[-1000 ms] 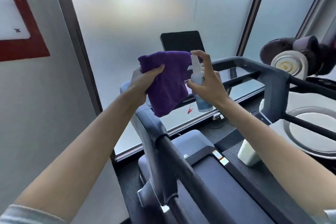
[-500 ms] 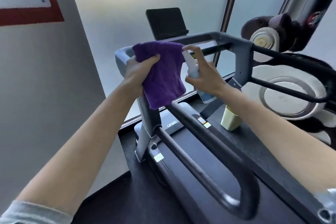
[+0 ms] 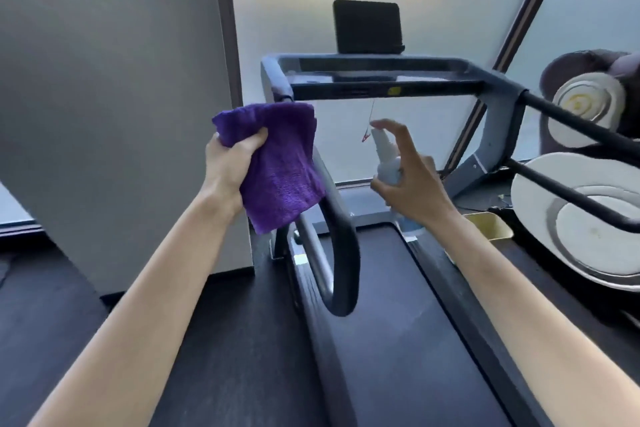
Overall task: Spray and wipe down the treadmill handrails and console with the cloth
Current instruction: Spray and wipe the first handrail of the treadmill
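Cloth (image 3: 277, 163) bunched in left grip (image 3: 230, 170)

Two bare forearms enter from the lower edge, uncovered from wrist to elbow. The left hand (image 3: 232, 166) and right hand (image 3: 414, 184) wear no gloves, rings, or watch. Fingers (image 3: 398, 130) are slender, with short unpainted nails.

The treadmill console (image 3: 377, 80) is the landmark. A tablet (image 3: 367, 26) stands on top of it. Nearer than the console, the left hand (image 3: 230, 170) holds the cloth (image 3: 280, 166) over the left handrail (image 3: 337, 243); to the right of that, the right hand (image 3: 412, 184) holds the spray bottle (image 3: 386, 159) above the belt (image 3: 408, 340). A cup (image 3: 490, 227) sits right of the belt.
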### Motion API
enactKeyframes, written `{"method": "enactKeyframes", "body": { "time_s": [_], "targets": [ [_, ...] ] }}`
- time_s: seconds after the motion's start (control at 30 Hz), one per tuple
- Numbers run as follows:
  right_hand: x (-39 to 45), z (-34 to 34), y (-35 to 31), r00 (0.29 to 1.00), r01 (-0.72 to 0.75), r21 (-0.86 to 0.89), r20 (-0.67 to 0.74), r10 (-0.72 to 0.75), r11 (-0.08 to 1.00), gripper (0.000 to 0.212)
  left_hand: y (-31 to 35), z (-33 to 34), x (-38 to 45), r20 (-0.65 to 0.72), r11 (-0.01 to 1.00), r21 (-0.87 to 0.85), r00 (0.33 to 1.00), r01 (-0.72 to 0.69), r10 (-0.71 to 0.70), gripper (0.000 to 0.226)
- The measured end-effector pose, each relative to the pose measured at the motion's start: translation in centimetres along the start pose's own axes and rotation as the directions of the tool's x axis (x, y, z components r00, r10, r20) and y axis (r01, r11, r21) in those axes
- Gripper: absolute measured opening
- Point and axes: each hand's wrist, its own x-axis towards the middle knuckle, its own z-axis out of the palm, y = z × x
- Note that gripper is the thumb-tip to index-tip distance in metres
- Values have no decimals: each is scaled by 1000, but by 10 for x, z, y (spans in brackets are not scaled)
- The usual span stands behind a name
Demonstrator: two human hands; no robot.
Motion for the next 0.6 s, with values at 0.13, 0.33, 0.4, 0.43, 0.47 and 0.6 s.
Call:
{"method": "enactKeyframes", "body": {
  "time_s": [0.13,0.33,0.4,0.43,0.47,0.6],
  "targets": [
    [-38,-2,0,999,-33,70,35,30,997,78,-10,-11,-44,-94,998,39,995,38,-35,13],
    [-48,-1,-1,998,-68,142,16,67,987,79,-20,-25,-71,-176,991,5,975,137,-134,9],
    [-41,0,-4,996,-80,155,39,74,985,79,-23,-26,-70,-186,988,-21,971,150,-152,9],
    [-37,0,-5,996,-89,161,43,83,983,77,-24,-26,-69,-188,988,-23,970,155,-156,9],
    [-33,1,-6,994,-102,169,48,95,980,75,-24,-26,-69,-191,987,-24,968,161,-162,9],
    [-17,4,-8,987,-143,221,97,124,965,69,-25,-23,-59,-181,984,-37,968,173,-176,11]
  ]
}}
